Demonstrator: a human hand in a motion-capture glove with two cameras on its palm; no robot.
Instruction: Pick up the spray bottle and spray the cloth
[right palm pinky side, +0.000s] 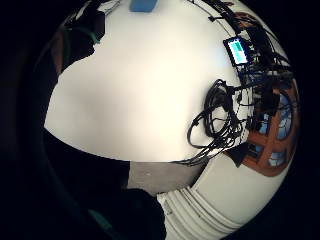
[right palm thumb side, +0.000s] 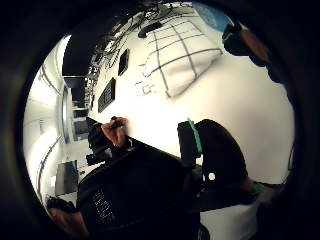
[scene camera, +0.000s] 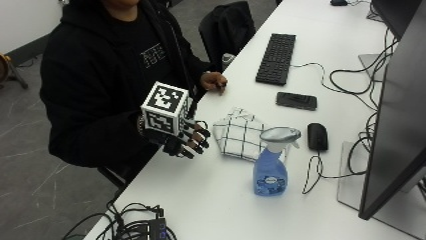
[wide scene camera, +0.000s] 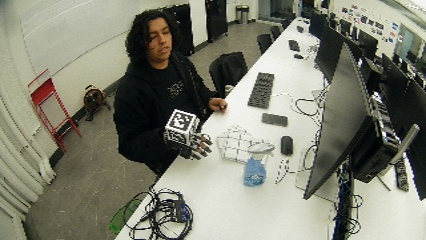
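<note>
A blue spray bottle (scene camera: 271, 167) with a pale grey trigger head stands upright on the white table (scene camera: 200, 200); the wide outside view also shows the bottle (wide scene camera: 255, 168). Just beyond it, toward the person, lies a white cloth (scene camera: 239, 134) with a dark grid pattern, crumpled flat. The thumb side palm view shows the same cloth (right palm thumb side: 180, 55). My gloved right hand (scene camera: 184, 141) hovers at the table's edge, left of the cloth and apart from the bottle. Its fingers hang loosely curled and hold nothing. The person's bare left hand (scene camera: 214, 81) rests on the table edge farther back.
A black keyboard (scene camera: 275, 57), a phone (scene camera: 296, 100) and a mouse (scene camera: 317, 136) lie beyond the cloth. A large monitor (scene camera: 396, 125) stands at the right with cables beside it. A tangle of cables (scene camera: 136, 227) sits at the near corner. A chair (scene camera: 226, 27) stands behind the person.
</note>
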